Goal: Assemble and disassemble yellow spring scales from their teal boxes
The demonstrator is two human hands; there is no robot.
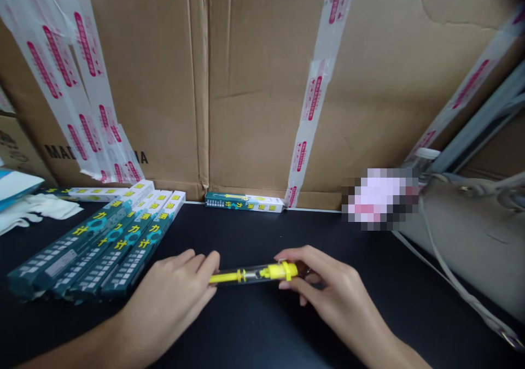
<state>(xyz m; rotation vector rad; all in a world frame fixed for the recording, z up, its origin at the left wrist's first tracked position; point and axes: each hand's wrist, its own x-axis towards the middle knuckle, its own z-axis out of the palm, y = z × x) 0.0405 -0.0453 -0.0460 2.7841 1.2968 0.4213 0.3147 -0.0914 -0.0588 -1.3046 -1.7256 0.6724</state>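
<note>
Next to the teal boxes, the left hand, with fingers loosely apart, rests just beside the left end of a clear plastic tube with yellow parts inside, perhaps a tool. The right hand pinches the tube's other end between thumb and fingers.

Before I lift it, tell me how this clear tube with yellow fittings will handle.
The clear tube will likely roll if let go: it looks round and lies on the flat black tabletop. It seems stiff, lying straight between the left hand and right hand. Its glossy surface may prove slippery.
</note>
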